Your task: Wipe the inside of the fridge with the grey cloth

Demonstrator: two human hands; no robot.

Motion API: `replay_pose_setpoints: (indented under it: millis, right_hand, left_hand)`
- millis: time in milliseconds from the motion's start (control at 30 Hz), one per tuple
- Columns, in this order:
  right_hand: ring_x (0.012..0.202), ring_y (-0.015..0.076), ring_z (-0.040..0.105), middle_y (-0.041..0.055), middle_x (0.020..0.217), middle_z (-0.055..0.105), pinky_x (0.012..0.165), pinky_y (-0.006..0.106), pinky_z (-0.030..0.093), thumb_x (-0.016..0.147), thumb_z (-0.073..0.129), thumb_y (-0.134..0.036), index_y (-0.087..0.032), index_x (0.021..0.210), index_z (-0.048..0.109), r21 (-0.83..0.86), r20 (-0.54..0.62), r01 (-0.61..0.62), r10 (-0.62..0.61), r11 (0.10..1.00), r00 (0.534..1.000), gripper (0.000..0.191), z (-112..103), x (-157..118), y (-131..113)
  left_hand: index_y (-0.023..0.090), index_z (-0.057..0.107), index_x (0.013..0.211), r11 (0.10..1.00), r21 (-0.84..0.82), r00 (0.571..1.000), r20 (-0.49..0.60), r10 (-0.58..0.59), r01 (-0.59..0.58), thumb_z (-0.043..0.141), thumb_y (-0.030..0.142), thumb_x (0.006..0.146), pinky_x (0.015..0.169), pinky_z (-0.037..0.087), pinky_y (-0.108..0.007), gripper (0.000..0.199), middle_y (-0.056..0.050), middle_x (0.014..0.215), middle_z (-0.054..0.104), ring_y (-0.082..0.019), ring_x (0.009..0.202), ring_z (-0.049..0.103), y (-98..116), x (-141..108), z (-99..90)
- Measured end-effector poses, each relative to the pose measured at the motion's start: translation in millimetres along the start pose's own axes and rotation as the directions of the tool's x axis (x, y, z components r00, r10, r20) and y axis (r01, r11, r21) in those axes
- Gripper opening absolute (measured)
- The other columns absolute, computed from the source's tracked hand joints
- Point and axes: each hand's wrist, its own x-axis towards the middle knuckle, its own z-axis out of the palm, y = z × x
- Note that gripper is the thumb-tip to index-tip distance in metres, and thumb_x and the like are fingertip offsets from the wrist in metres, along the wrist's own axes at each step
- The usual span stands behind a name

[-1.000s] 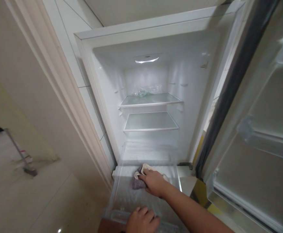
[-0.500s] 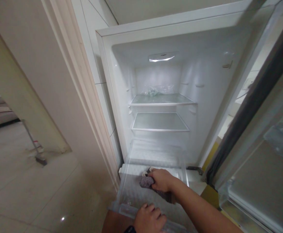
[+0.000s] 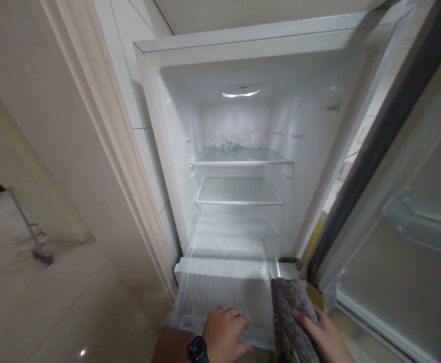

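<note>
A gray cloth (image 3: 290,310) hangs at the near right, beside the right edge of a clear drawer (image 3: 224,287); the right hand (image 3: 322,333) holds it, thumb on top. The left hand (image 3: 224,330), a dark watch (image 3: 198,349) at its wrist, grips the drawer's near rim. Beyond, the white refrigerator (image 3: 304,151) has two glass shelves (image 3: 239,190), crumpled clear plastic (image 3: 239,141) on the upper one. Its open door (image 3: 413,277) stands right; a broom (image 3: 42,256) is far left.
</note>
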Motion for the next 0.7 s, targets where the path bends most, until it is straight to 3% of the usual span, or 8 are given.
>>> replay_pose_setpoints:
  millis: [167, 300, 400, 467, 533, 600, 633, 700]
  right_hand:
    - [0.111, 0.0342, 0.074, 0.0155, 0.115, 0.080, 0.106, 0.049, 0.055, 0.073, 0.065, -0.060, -0.014, 0.116, 0.069, -0.050, -0.017, 0.077, -0.078, 0.996, 0.997, 0.063, 34, 39, -5]
    - [0.105, 0.0331, 0.072, 0.0149, 0.110, 0.078, 0.102, 0.048, 0.054, 0.075, 0.060, -0.059, -0.016, 0.113, 0.067, -0.196, -0.120, 0.134, -0.160, 0.971, 0.980, 0.057, 51, 61, 19]
    - [0.102, 0.0342, 0.070, 0.0149, 0.103, 0.076, 0.099, 0.049, 0.053, 0.075, 0.058, -0.056, -0.018, 0.105, 0.069, -0.286, -0.192, 0.162, -0.222, 0.945, 0.956, 0.050, 58, 67, 44]
    - [0.102, 0.0356, 0.067, 0.0154, 0.099, 0.074, 0.098, 0.051, 0.052, 0.075, 0.056, -0.055, -0.018, 0.101, 0.069, -0.315, -0.222, 0.158, -0.235, 0.936, 0.946, 0.047, 61, 69, 59]
    - [0.105, 0.0369, 0.065, 0.0165, 0.099, 0.072, 0.101, 0.052, 0.050, 0.074, 0.056, -0.054, -0.017, 0.099, 0.069, -0.319, -0.252, 0.160, -0.246, 0.934, 0.936, 0.046, 64, 68, 71]
    - [0.107, 0.0363, 0.065, 0.0167, 0.104, 0.071, 0.102, 0.051, 0.049, 0.076, 0.056, -0.053, -0.017, 0.101, 0.067, -0.283, -0.251, 0.160, -0.234, 0.946, 0.939, 0.046, 66, 66, 77]
    - [0.107, 0.0353, 0.065, 0.0165, 0.107, 0.072, 0.102, 0.050, 0.049, 0.077, 0.055, -0.053, -0.017, 0.105, 0.066, -0.254, -0.237, 0.156, -0.218, 0.954, 0.947, 0.046, 66, 65, 77]
    - [0.107, 0.0337, 0.066, 0.0157, 0.111, 0.071, 0.102, 0.049, 0.049, 0.081, 0.055, -0.053, -0.017, 0.110, 0.064, -0.204, -0.195, 0.144, -0.185, 0.968, 0.963, 0.047, 66, 62, 76]
  left_hand:
    - [0.033, 0.074, 0.108, 1.000, -0.025, 0.999, -0.050, -0.015, 0.014, 0.086, 0.065, 0.069, 0.097, 0.051, -0.046, 0.051, -0.002, 0.110, 0.076, -0.032, 0.113, 0.066, 1, 6, 7.4]
    - [0.033, 0.074, 0.110, 0.998, -0.058, 0.998, -0.055, 0.035, -0.038, 0.078, 0.078, 0.068, 0.100, 0.046, -0.049, 0.061, -0.004, 0.112, 0.075, -0.032, 0.115, 0.062, -7, 0, 3.0]
    - [0.035, 0.073, 0.111, 0.997, -0.065, 0.983, -0.182, 0.033, -0.046, 0.079, 0.073, 0.072, 0.102, 0.044, -0.051, 0.055, -0.003, 0.122, 0.071, -0.032, 0.117, 0.059, -30, -12, -15.3]
    - [0.035, 0.071, 0.120, 0.995, -0.085, 0.921, -0.383, -0.073, 0.044, 0.075, 0.061, 0.083, 0.110, 0.039, -0.055, 0.046, -0.005, 0.135, 0.064, -0.034, 0.126, 0.054, -56, -21, -29.7]
    - [0.028, 0.065, 0.132, 0.944, -0.274, 0.752, -0.581, -0.313, 0.182, 0.065, 0.049, 0.092, 0.118, 0.032, -0.058, 0.045, -0.011, 0.142, 0.057, -0.035, 0.136, 0.046, -86, -29, -41.0]
    - [0.018, 0.062, 0.131, 0.793, -0.563, 0.595, -0.562, -0.575, 0.234, 0.063, 0.053, 0.088, 0.117, 0.037, -0.056, 0.056, -0.016, 0.135, 0.058, -0.037, 0.136, 0.047, -111, -35, -46.3]
    - [0.015, 0.063, 0.126, 0.708, -0.666, 0.568, -0.497, -0.656, 0.236, 0.063, 0.058, 0.084, 0.112, 0.043, -0.055, 0.061, -0.017, 0.128, 0.061, -0.038, 0.131, 0.052, -120, -37, -46.8]
    - [0.014, 0.065, 0.116, 0.593, -0.769, 0.597, -0.365, -0.714, 0.239, 0.063, 0.068, 0.078, 0.098, 0.052, -0.049, 0.066, -0.016, 0.114, 0.067, -0.036, 0.116, 0.062, -126, -42, -45.3]
